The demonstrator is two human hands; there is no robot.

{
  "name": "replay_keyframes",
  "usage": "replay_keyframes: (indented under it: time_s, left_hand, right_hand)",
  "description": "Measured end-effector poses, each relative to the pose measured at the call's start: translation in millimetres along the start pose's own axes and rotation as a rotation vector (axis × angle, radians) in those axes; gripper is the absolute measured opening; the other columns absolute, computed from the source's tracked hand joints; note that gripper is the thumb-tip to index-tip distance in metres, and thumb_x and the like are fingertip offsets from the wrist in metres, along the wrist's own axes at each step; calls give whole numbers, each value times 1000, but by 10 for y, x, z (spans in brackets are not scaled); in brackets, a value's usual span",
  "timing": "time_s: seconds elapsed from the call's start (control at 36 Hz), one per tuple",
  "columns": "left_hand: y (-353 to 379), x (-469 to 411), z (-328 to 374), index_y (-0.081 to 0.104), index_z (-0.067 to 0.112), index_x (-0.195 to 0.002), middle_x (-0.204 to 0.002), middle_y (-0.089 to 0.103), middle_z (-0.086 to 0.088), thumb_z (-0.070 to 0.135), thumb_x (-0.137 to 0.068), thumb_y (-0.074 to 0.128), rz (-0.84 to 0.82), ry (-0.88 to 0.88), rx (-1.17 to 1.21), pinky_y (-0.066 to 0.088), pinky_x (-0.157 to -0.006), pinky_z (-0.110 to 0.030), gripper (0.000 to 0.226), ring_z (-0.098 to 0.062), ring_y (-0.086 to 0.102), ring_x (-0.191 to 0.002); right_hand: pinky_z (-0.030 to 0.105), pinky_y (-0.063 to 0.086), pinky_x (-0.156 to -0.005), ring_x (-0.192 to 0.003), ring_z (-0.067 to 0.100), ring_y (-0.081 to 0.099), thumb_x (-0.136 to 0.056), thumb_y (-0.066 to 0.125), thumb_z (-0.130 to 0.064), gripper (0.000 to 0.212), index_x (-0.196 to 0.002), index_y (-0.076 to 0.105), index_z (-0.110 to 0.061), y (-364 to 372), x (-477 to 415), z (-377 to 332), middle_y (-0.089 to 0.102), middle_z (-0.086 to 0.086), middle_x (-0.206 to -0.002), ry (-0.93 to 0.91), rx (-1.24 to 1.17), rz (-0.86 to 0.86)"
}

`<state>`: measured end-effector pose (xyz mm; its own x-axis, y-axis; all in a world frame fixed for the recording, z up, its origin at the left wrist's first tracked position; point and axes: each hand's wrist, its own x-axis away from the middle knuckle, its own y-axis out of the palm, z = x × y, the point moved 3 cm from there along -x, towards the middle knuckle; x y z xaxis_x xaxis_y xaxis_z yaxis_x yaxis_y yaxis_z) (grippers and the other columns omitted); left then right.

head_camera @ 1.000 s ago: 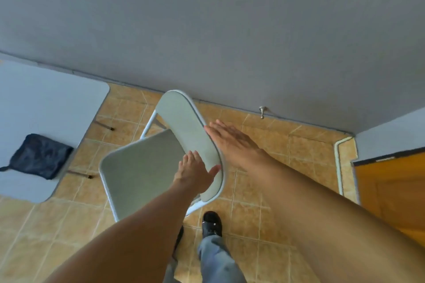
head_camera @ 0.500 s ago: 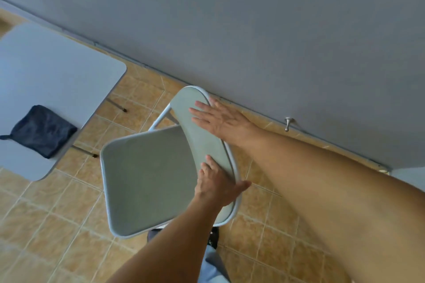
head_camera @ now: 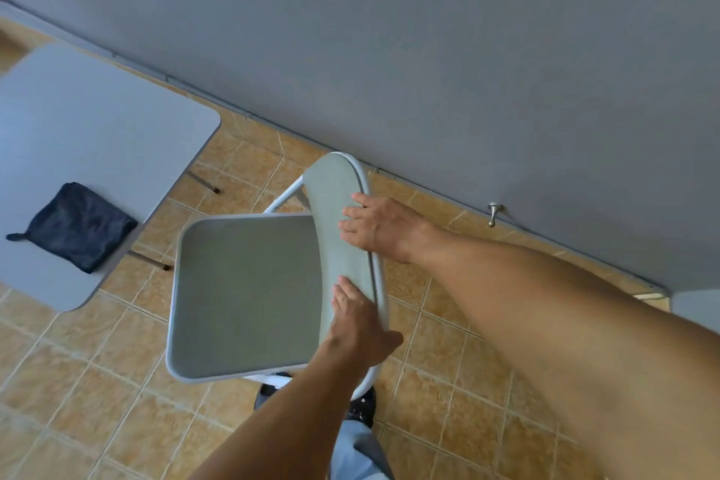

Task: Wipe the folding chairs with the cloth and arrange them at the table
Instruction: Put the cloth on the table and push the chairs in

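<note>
A grey folding chair (head_camera: 245, 296) with a white metal frame stands unfolded on the tiled floor in the middle of the view, its seat facing the table. My left hand (head_camera: 360, 327) grips the near end of the backrest. My right hand (head_camera: 376, 228) lies over the backrest's top edge further along, fingers wrapped onto it. A dark blue cloth (head_camera: 76, 226) lies crumpled on the grey table (head_camera: 78, 121) at the left, away from both hands.
A grey wall (head_camera: 428, 51) runs diagonally behind the chair, with a metal door stop (head_camera: 494, 212) at its base. The table's thin legs (head_camera: 202, 183) stand between table and chair. My shoes (head_camera: 360, 407) and trouser leg are below the chair.
Both hands have settled onto the backrest and taken hold of it. The chair sits a little nearer the table, and the view has tilted left.
</note>
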<state>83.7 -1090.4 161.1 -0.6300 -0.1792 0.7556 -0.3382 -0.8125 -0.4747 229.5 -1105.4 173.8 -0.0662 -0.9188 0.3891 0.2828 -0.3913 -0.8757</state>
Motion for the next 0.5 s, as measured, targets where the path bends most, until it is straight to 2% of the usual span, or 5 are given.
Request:
replay_keyframes:
  time_s: [0.17, 0.28, 0.36, 0.42, 0.5]
  left_hand:
    - [-331, 137, -371, -18, -2, -148, -161, -7, -21, 33, -77, 73, 23, -57, -85, 26, -116, -37, 121, -34, 16, -147]
    - [-525, 173, -621, -4, 1, -152, -158, 15, -20, 28, -77, 70, 70, -143, -98, 36, -107, -35, 108, -33, 34, -139]
    - [-644, 176, -757, 13, 0, -148, -150, 30, -20, 21, -76, 68, 98, -141, -81, 40, -101, -36, 93, -34, 42, -131]
    - [-711, 160, -840, 20, -1, -144, -147, 33, -22, 18, -75, 66, 109, -130, -75, 41, -101, -38, 85, -35, 43, -130]
    - [-790, 124, -943, 26, 0, -139, -141, 36, -19, 15, -73, 65, 123, -94, -74, 43, -96, -38, 77, -33, 45, -125]
  right_hand:
    - [44, 46, -101, -102, 27, 66, -87, 52, 0, 30, -99, 70, -20, -172, -183, -174, 73, 0, -100, 75, -101, -21]
    - [39, 48, -89, -91, 26, 62, -77, 59, 1, 27, -91, 69, -20, -253, -304, -213, 69, -1, -90, 95, -201, 17]
    - [41, 43, -103, -116, 26, 56, -79, 62, -5, 35, -109, 66, -23, -246, -401, -165, 66, -1, -113, 108, -305, 28]
    - [41, 22, -124, -145, 25, 36, -85, 60, -3, 54, -133, 58, -27, -272, -458, -99, 51, 0, -148, 138, -354, -23]
    - [40, 9, -127, -153, 19, 20, -90, 60, -6, 72, -154, 36, -27, -350, -546, -25, 28, -4, -165, 154, -350, -131]
